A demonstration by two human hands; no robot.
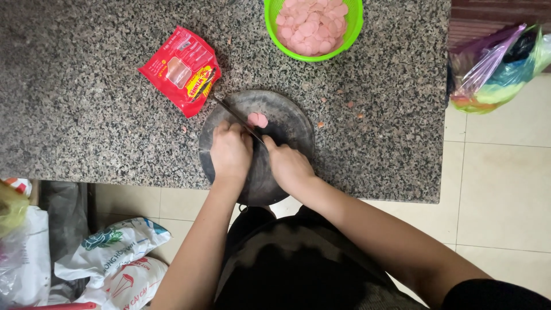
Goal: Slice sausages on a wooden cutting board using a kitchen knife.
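Both forearms are bare from the wrists up past the elbows. The left hand (231,150) and the right hand (290,166) carry no gloves, and no ring, watch or bracelet shows on either wrist from this angle. At the lower right edge a strip of black cloth covers the right upper arm, apparently the hem of a short sleeve, though too little shows to be sure. The torch of the body below is clad in a dark, black-looking garment with soft folds; its lower edge looks greyish.

Single head view, straight down, close over granite counter (86,97) edge and floor.
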